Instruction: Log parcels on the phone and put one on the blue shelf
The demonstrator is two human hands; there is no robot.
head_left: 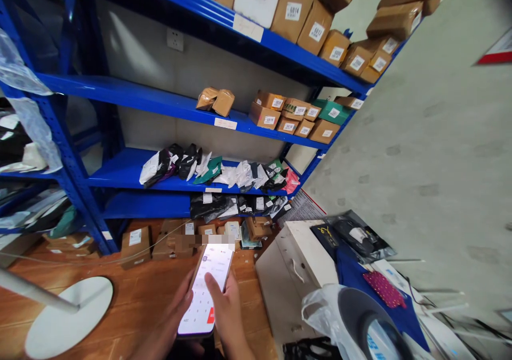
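A smartphone with a lit white screen is held upright between my two hands, low in the middle of the head view. A number keypad with an orange-red key shows on its lower screen; the top part is blurred out. My left hand wraps around the phone's left edge. Closed on the right edge is my right hand, its thumb lying over the screen above the keypad. The fingers behind the phone are hidden.
Blue shelving ahead carries labelled cardboard boxes and bagged parcels. More boxes stand on the wooden floor. A white cabinet is at right, beside a bin with a plastic liner. A round white stand base lies left.
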